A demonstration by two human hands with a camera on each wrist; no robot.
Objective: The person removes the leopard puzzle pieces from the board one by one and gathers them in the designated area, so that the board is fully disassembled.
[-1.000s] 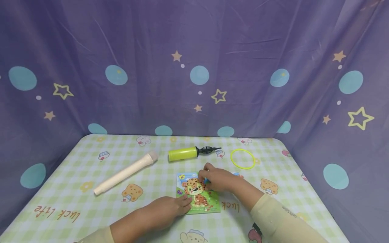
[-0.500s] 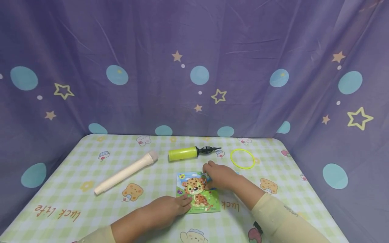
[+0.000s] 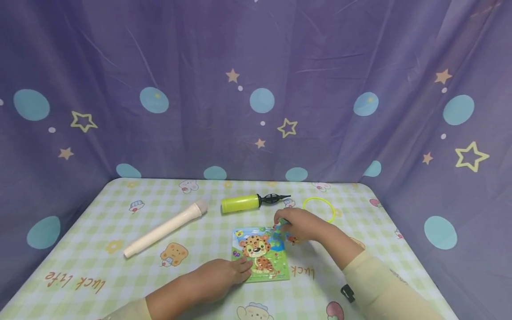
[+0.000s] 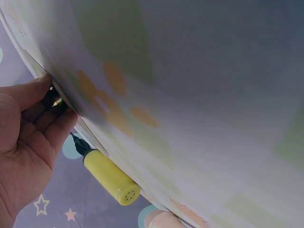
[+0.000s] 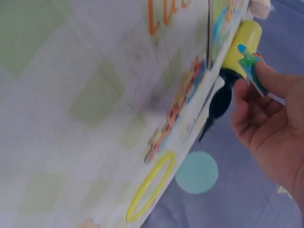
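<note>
A jigsaw puzzle board with a spotted leopard cub picture lies on the checked tablecloth in the head view. My left hand rests at its lower left corner, fingertips on the board; the left wrist view shows the thumb and fingers at its edge. Above the board's upper right corner, my right hand pinches a small puzzle piece between thumb and fingers, with blue, green and a bit of orange on it. Loose spotted puzzle pieces lie on the cloth beside the board, partly under the right hand in the head view.
Behind the board lie a yellow-green balloon pump with a black nozzle and a thin yellow ring. A cream microphone-shaped stick lies at the left. A small black object shows beside the right sleeve. A purple curtain surrounds the table.
My right hand has moved right and slightly up from the board's upper right part, with the puzzle piece in its fingers. More of the board's picture shows. The left hand has stayed put.
</note>
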